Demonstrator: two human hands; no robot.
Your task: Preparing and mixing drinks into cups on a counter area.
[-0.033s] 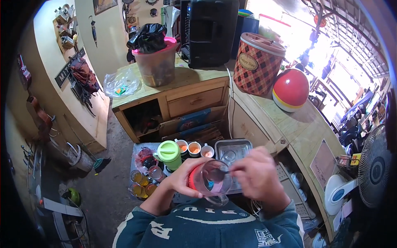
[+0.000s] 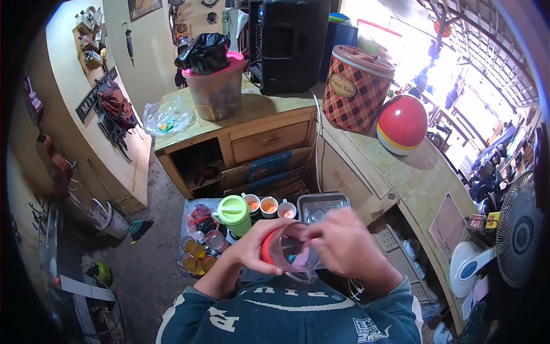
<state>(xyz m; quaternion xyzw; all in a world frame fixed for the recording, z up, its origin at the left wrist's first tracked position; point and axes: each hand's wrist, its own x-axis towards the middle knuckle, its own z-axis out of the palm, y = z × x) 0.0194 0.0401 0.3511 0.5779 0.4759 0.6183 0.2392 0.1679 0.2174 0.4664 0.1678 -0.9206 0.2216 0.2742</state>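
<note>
My left hand (image 2: pixel 255 252) is wrapped round a clear pitcher (image 2: pixel 279 252) with a handle, tilted in front of my chest. Something red shows at the pitcher's side beside my fingers. With closed fingers my right hand (image 2: pixel 346 243) grips a spoon (image 2: pixel 299 236), its lower end inside the pitcher's mouth and mostly hidden. Just beyond my left hand stands a green lidded jug (image 2: pixel 234 213). Three white cups with orange contents, the middle one (image 2: pixel 268 206) among them, stand in a row to its right. Several glass mugs (image 2: pixel 193 247) of amber drink are at the left.
A metal tray (image 2: pixel 323 199) with a clear glass lies beyond my right hand. Wooden counters (image 2: pixel 275 109) border the far and right sides, bearing a pink-rimmed bucket (image 2: pixel 215 86), a plaid canister (image 2: pixel 358 89) and a red helmet (image 2: pixel 403 123). A fan (image 2: pixel 520 235) stands at far right.
My right hand has moved slightly left and closer over the pitcher's mouth, bringing the spoon with it. Less of the spoon shows now. My left hand stays in place round the pitcher.
</note>
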